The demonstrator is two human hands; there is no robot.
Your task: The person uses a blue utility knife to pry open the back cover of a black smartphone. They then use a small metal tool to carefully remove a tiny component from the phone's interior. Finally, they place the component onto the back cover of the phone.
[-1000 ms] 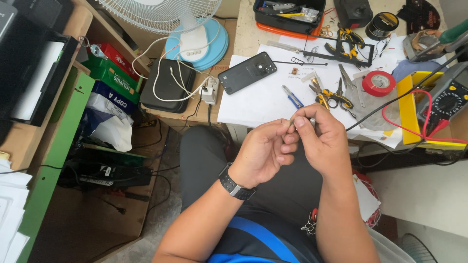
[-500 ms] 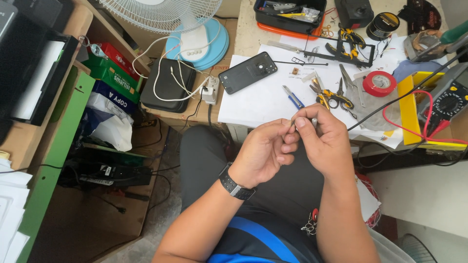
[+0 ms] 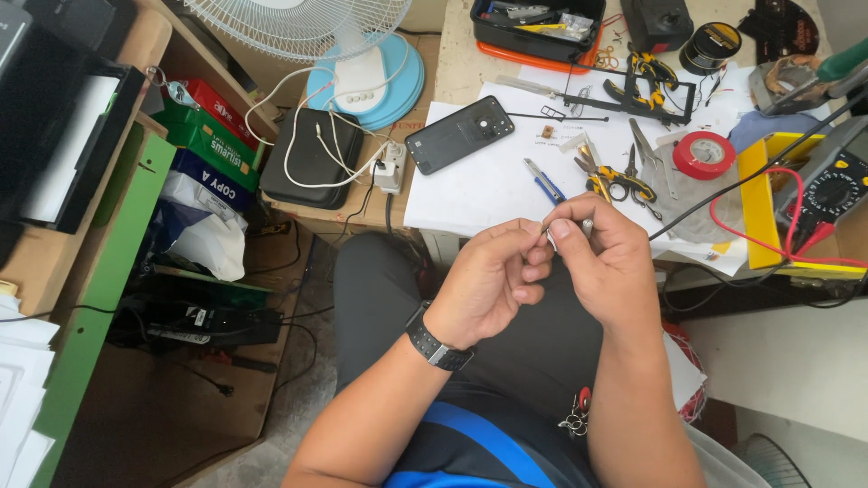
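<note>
My single head-worn camera looks steeply down from above, close over both hands at lap level, the bench [image 3: 488, 194] edge filling the upper frame.

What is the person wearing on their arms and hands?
Both arms are bare, with no sleeves and no gloves. The left hand has a black wristwatch with a dark band strapped around its wrist. The right hand wears nothing, no ring or band that shows.
</note>
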